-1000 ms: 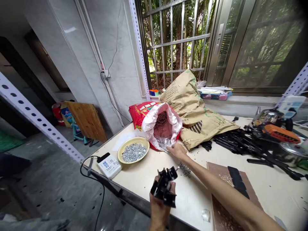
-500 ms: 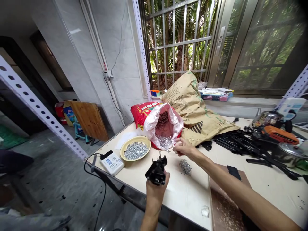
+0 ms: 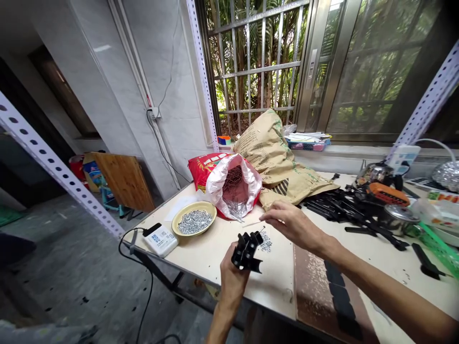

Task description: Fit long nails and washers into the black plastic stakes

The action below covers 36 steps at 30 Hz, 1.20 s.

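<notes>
My left hand (image 3: 231, 277) is closed around a black plastic part (image 3: 247, 253) with several hollow sections, held above the table's front edge. A thin pin sticks out of its upper right corner. Just above and to the right, my right hand (image 3: 294, 223) pinches a thin metal pin (image 3: 253, 223) that points left. Beyond the hands lies an open red bag (image 3: 201, 169) with a white lining, its mouth facing me. Long metal pins (image 3: 236, 209) lie in that mouth. A small pile of metal pieces (image 3: 266, 242) rests behind the black part.
A yellow bowl (image 3: 175, 228) of small metal pieces stands at left beside a white power bank (image 3: 161, 240) with a cable. A brown paper sack (image 3: 287, 167) leans behind. Black plastic strips (image 3: 344, 210) and a lidded pot (image 3: 399, 215) are at right; a brown board (image 3: 311, 296) lies in front.
My right hand has moved from the bag's mouth toward the black part, with a thin pin in its fingers. My left hand has turned the black part. The view has shifted right.
</notes>
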{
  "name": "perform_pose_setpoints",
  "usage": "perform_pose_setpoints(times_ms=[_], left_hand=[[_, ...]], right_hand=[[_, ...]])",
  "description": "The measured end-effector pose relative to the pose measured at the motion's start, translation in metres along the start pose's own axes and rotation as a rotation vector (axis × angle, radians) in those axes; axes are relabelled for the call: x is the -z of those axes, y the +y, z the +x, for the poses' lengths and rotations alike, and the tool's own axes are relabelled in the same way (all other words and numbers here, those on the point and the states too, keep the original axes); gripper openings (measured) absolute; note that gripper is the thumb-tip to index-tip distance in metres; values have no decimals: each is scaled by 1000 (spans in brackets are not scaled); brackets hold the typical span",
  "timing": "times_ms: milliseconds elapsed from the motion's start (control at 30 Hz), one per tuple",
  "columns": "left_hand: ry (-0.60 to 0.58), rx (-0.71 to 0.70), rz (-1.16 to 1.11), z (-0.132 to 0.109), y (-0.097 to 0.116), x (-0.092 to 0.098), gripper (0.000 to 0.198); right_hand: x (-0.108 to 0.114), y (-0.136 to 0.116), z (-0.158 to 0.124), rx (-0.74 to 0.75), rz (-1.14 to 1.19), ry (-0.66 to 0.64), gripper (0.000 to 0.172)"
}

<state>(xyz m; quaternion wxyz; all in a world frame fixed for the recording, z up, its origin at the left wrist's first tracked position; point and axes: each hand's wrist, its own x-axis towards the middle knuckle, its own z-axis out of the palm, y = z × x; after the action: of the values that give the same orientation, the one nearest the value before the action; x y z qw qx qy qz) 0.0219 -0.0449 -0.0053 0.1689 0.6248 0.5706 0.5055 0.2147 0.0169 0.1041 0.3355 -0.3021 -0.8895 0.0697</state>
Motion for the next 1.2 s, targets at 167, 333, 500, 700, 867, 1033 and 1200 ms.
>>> perform_pose_setpoints(times_ms=[167,333,500,700,867,1033,1200], left_hand=[[-70,-43,93,0,4,1,17],[-74,-69,51,1,4,-2,19],[-41,109,-145,1,-10,-7,11],[38,206,-219,5,-21,-6,14],[148,269,-289,11,-24,-1,20],[169,238,-266,17,-28,-3,20],[106,176,-197,15,-25,-1,16]], right_hand=[[10,-19,-2,121,-392,-60,15],[12,-32,6,203,-405,-161,13],[3,-27,19,176,12,-167,29],[-23,-7,37,128,373,-99,19],[-67,52,52,-353,159,30,17],[-139,87,49,-599,-13,-211,13],[-175,83,50,-725,-61,-206,18]])
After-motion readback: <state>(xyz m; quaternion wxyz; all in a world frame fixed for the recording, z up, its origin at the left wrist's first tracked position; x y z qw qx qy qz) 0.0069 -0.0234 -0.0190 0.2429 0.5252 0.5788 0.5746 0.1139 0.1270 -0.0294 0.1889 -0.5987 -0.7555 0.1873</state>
